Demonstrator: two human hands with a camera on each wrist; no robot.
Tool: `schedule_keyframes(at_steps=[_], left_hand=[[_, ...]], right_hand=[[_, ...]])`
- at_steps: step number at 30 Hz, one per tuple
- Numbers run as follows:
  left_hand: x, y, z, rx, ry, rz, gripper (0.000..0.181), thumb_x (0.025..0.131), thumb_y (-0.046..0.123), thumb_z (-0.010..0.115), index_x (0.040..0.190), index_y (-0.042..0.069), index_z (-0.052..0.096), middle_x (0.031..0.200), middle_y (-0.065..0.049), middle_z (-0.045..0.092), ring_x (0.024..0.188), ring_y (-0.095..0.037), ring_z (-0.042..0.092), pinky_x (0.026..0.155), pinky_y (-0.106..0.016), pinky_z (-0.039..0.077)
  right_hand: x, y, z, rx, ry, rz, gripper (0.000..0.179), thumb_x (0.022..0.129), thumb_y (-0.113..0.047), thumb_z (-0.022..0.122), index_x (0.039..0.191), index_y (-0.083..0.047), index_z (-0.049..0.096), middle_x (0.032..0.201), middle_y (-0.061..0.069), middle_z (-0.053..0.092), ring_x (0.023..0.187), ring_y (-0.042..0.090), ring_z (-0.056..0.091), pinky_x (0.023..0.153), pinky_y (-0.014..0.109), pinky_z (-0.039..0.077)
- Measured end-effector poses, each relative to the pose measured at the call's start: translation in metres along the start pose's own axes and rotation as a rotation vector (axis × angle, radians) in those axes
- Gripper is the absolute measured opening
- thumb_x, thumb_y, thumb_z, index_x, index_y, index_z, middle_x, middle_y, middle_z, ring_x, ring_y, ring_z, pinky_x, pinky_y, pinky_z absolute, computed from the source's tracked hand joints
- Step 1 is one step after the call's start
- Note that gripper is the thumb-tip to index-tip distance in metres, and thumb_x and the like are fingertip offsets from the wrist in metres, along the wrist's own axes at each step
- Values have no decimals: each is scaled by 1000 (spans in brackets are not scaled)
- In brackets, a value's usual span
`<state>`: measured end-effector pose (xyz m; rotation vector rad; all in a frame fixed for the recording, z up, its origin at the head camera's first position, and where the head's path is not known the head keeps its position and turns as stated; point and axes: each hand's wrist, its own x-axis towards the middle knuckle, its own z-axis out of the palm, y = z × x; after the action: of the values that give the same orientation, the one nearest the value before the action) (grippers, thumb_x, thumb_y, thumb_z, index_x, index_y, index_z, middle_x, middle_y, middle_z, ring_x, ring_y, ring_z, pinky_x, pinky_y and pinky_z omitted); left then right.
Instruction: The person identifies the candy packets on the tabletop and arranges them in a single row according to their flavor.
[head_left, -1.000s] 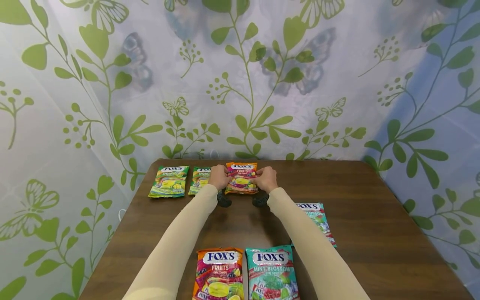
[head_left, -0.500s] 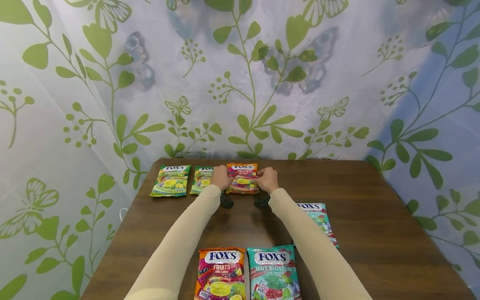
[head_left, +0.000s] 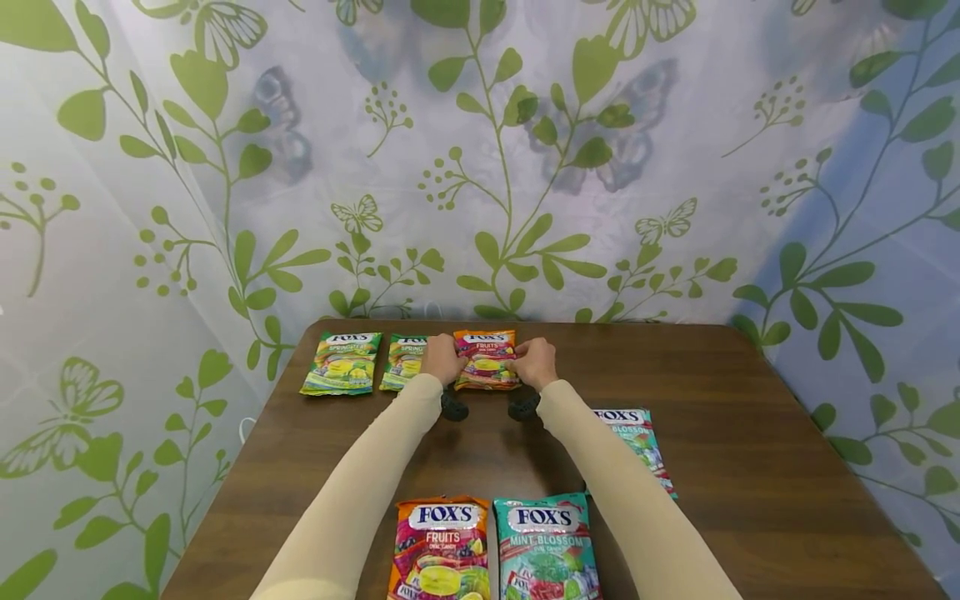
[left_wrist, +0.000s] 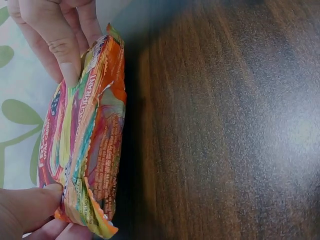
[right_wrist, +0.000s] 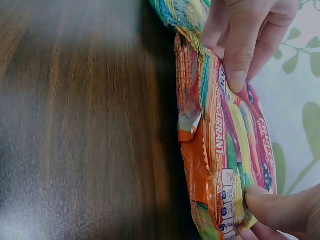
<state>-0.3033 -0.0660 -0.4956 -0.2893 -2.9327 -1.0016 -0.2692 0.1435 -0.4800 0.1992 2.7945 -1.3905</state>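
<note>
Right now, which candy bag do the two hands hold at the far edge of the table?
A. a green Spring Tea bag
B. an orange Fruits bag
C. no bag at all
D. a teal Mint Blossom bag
B: the left hand and the right hand grip the two sides of the orange Fruits bag, which lies next to the green bags in the far row.

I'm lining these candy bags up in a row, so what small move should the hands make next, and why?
Probably let go. Both the left hand and right hand pinch the orange fruit bag, which already seems to lie on the table beside the two green bags.
</note>
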Motion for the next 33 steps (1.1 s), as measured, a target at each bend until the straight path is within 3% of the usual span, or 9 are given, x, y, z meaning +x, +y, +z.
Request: schedule_keyframes(at_steps=[3,6,11,13,16,19,22,27,33], left_hand=[[-5,10,-9,-18,-21,-19,51,98,8,80,54,8,54,51,-7,52,44,-19,42,47,-36,41],[-2,3,-3,28,19,-10,45,97,12,82,58,7,59,57,-8,61,47,-19,49,49,-36,45],[-7,13,-9,56,43,-57,42,98,12,82,61,6,62,61,-11,64,51,-22,58,52,-38,51],[-14,23,-16,35,24,-84,41,100,10,80,63,2,63,58,-12,60,48,-21,53,51,-36,47],[-21,26,-19,9,26,-89,24,102,7,77,80,-2,73,60,-10,62,47,-17,48,52,-33,43],[-27,28,-25,-33,44,-78,12,102,9,77,104,-3,79,74,-10,70,54,-17,54,57,-35,48],[-33,32,-34,-78,47,-64,22,103,14,78,118,-3,79,95,-14,76,71,-23,68,69,-41,59],[-48,45,-55,-149,21,-40,29,104,18,79,123,-3,77,111,-17,76,98,-33,73,85,-49,61],[-73,57,-73,-194,-33,21,25,105,20,78,122,1,78,105,-15,75,94,-31,70,81,-48,58]], right_hand=[[0,0,0,-2,7,0,37,98,-7,84,129,11,74,125,27,73,121,41,64,97,51,61],[-1,-1,0,-8,12,-11,37,98,-8,84,128,10,75,124,27,73,122,42,63,97,51,60],[-2,-4,-2,-29,15,-32,34,97,-7,85,124,11,76,117,25,76,122,41,64,99,50,60],[-2,-5,-3,-35,18,-34,33,97,-6,85,123,11,76,115,24,77,122,41,65,100,50,59],[-5,-7,-7,-32,20,-42,31,97,-4,84,123,11,77,113,24,78,126,42,63,100,51,59],[-9,-11,-13,-26,23,-71,29,98,-3,82,124,11,76,112,24,78,124,42,63,98,52,59],[-15,-16,-21,-20,24,-114,29,99,-3,81,124,11,76,111,24,78,112,41,72,93,50,62],[-32,-27,-35,37,-3,-160,30,100,-3,80,127,11,75,111,26,76,94,42,79,80,44,66],[-65,-43,-47,31,-43,-239,31,100,-7,82,127,7,76,105,22,78,84,40,79,68,38,65]])
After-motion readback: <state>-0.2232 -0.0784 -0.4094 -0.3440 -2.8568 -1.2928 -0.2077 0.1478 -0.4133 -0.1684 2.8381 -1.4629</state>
